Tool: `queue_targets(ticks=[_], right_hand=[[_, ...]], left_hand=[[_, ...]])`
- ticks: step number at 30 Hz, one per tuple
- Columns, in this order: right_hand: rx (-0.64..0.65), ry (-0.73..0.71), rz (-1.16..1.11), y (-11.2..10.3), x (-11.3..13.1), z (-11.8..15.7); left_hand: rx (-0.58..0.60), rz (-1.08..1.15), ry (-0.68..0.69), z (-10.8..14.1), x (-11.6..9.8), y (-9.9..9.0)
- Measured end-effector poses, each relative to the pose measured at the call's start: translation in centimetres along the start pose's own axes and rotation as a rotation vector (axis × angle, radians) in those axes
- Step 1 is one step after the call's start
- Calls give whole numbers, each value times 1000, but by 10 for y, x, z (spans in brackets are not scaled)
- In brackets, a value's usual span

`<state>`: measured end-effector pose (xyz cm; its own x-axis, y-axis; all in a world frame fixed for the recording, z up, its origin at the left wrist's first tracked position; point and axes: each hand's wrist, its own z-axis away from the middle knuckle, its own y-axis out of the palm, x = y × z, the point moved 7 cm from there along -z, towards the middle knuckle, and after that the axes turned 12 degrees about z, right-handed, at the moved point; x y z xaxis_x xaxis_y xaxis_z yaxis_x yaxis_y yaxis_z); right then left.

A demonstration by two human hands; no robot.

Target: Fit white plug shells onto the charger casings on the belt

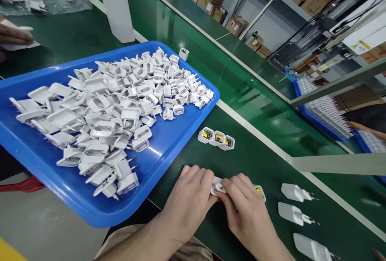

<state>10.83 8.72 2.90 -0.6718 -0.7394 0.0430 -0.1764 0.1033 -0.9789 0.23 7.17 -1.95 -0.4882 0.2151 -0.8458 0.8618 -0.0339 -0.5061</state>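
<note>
My left hand (191, 192) and my right hand (249, 202) meet just above the green bench, fingers pinched from both sides on a small white plastic plug piece (217, 186). Fingers cover most of that piece. Beyond my right hand's fingers a white charger housing (260, 192) with yellow inside shows in part; I cannot tell whether the hand touches it. Three open white charger housings (219, 137) stand in a row beyond my hands, circuit parts visible inside. To the left lies a blue tray (177, 140) heaped with white plug pieces (99, 126).
Three white chargers with pins (294, 213) lie at the right. A single housing (183, 54) stands behind the tray, near a white bottle (116, 7). Another person's hand (15, 35) is at far left. A metal rail (334, 163) crosses at right.
</note>
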Motion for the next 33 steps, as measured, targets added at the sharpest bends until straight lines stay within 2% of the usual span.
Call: queue_targets(ticks=[4,6,8,10,13,14,16,18,20,23,26,28,30,33], right_hand=[[28,-23,68,-1,4,-5],[81,-9,121,-2,-6,-8],[127,58,195,-9,-34,-8],[174,173,275,-22,-76,-1],[299,303,388,-48,-135,16],[318,323,434,-59,-147,19],[264,345,521,-80,-155,13],[163,335,518,-92,-140,-9],[133,255,390,-84,-110,-44],[231,50,141,-47,-52,-108],[304,-77,85,-6,-9,-168],[301,-95,93,15,9,-199],[297,-103,84,29,21,-220],[292,-125,23,27,23,-224]], left_hand=[[9,18,11,3,-1,0],[-19,25,31,5,-1,-1],[-69,18,46,7,-1,-4],[-108,11,60,9,-1,-6],[-105,7,91,10,-2,-6],[-99,4,96,10,-3,-6],[-90,-8,98,10,-3,-6],[-86,-30,95,10,-4,-6],[-85,-61,90,9,-5,-6],[-88,-90,88,10,-6,-6],[-106,-79,85,10,-8,-6],[-114,-75,75,10,-7,-6],[-119,-81,64,11,-6,-6],[-120,-99,62,14,-6,-6]])
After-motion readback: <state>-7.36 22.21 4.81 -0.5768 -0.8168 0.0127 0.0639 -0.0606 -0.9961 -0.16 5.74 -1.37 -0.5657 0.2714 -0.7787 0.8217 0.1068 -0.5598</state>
